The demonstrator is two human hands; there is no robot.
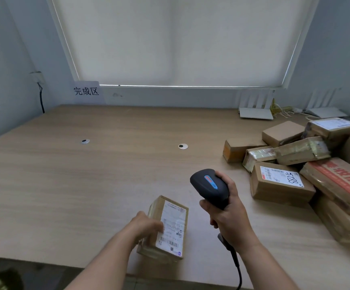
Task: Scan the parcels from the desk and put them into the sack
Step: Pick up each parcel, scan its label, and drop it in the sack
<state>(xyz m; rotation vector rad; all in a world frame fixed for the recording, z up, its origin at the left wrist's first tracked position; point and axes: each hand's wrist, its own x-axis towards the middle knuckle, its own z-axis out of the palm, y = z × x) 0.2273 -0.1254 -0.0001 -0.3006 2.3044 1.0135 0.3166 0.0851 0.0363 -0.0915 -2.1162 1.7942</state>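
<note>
Across the pale wood table (69,174), which met a light blue wall under a drawn roller blind (176,40), we saw a paper sign (86,92) with printed characters taped at the back left and two white routers (255,110) at the back right. Two round cable grommets (183,146) sat mid-table, with wide bare wood around them and to the left. Piled cardboard parcels (308,168) crowded the right side, running out of view at the right. Near the front edge of the table lay one small labelled parcel (165,227), well apart from the pile. Our left hand (147,226) rested on the parcel's left side, fingers bent over its top and touching the label. Our right hand (229,216) gripped the handle of a black barcode scanner (210,187), fingers wrapped tight, its head just beside and above the parcel and its cable trailing past the table's front edge.
</note>
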